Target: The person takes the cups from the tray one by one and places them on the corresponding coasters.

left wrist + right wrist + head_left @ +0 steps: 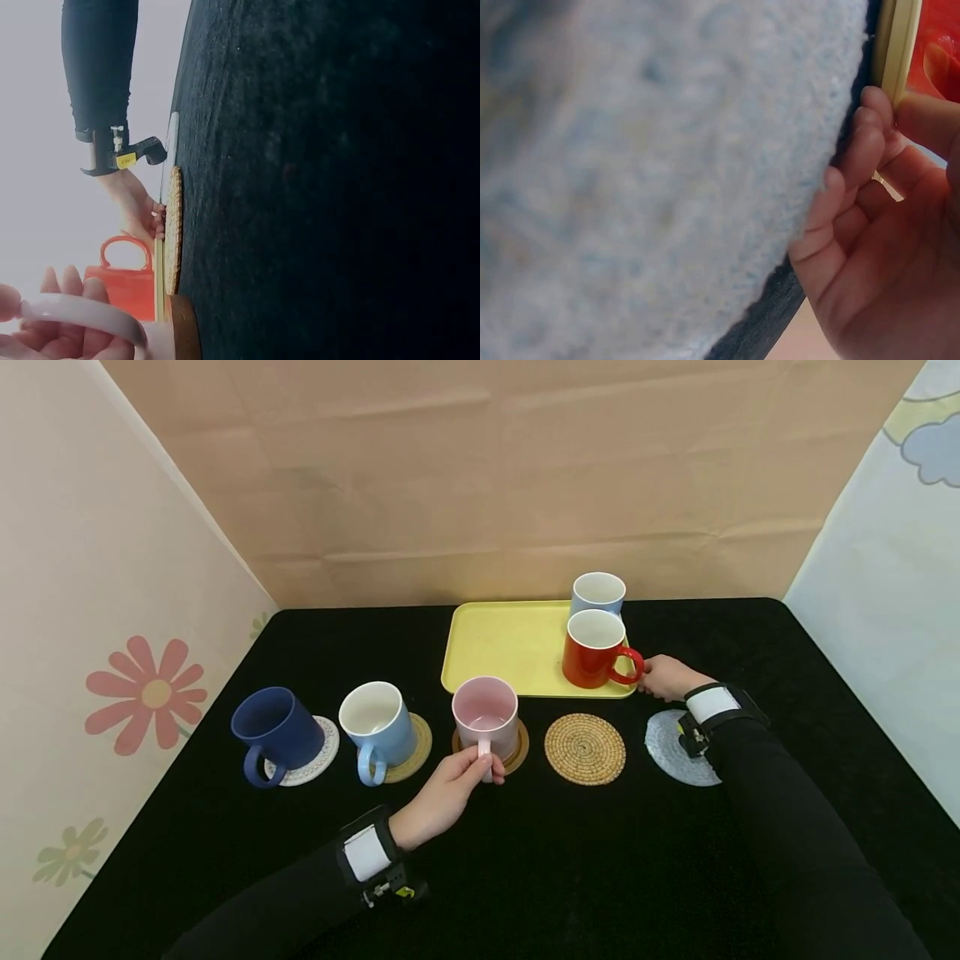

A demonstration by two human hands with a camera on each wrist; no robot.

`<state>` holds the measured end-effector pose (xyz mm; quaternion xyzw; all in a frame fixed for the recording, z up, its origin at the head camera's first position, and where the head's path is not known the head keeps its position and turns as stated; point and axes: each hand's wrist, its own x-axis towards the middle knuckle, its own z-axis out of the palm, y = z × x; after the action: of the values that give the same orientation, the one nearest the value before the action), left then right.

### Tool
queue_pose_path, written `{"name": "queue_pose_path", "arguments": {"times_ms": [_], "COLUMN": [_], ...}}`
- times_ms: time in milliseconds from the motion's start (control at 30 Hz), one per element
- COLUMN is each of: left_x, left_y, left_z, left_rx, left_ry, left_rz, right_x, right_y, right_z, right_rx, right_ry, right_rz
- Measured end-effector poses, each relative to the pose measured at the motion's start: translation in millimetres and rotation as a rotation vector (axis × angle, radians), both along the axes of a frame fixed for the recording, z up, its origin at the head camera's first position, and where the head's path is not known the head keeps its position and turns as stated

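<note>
My left hand (pixel 447 793) pinches the handle of a pink mug (pixel 480 710), which stands on a brown round coaster (pixel 517 762). In the left wrist view the pale handle (pixel 82 309) crosses between thumb and fingers. At its front right corner, the yellow tray (pixel 502 647) is gripped by my right hand (pixel 671 678); in the right wrist view thumb and index finger (pixel 868 142) meet at the tray rim (pixel 900 56). A red mug (pixel 588 662) sits on the tray, its handle beside that hand. Behind it is a light blue mug (pixel 598 589), partly hidden.
Left on the black table are a navy mug (pixel 281 735) on a white coaster (pixel 318 760) and a light blue mug (pixel 390 739) on a tan coaster (pixel 420 747). A woven coaster (pixel 585 749) and a grey-blue coaster (pixel 675 752) lie at the right.
</note>
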<state>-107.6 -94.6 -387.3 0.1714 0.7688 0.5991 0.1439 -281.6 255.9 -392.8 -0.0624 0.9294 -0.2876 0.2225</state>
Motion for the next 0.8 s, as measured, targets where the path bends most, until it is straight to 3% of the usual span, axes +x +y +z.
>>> {"name": "queue_pose_path", "arguments": {"times_ms": [133, 233, 367, 500, 700, 800], "left_x": [-2.4, -4.1, -4.2, -3.5, -4.2, -2.8], "left_y": [-3.9, -10.6, -21.2, -27.9, -23.7, -11.8], "left_z": [1.1, 6.3, 21.0, 39.5, 59.3, 61.4], "left_rx": [-0.022, -0.117, -0.327, -0.450, -0.406, -0.310], "left_ry": [-0.003, 0.034, 0.140, 0.266, 0.422, 0.479], "left_rz": [-0.035, -0.083, -0.123, -0.088, 0.016, -0.021], "right_x": [1.5, 2.7, 3.3, 3.5, 8.6, 13.1], "right_y": [0.5, 1.8, 3.3, 5.7, 16.6, 23.6], "right_z": [1.2, 2.5, 4.2, 7.6, 16.7, 19.4], "right_rx": [-0.008, -0.009, -0.001, 0.007, 0.036, 0.036], "right_ry": [0.008, 0.015, 0.019, 0.011, 0.028, 0.070], "right_rz": [0.001, 0.006, 0.018, 0.050, 0.108, 0.111]}}
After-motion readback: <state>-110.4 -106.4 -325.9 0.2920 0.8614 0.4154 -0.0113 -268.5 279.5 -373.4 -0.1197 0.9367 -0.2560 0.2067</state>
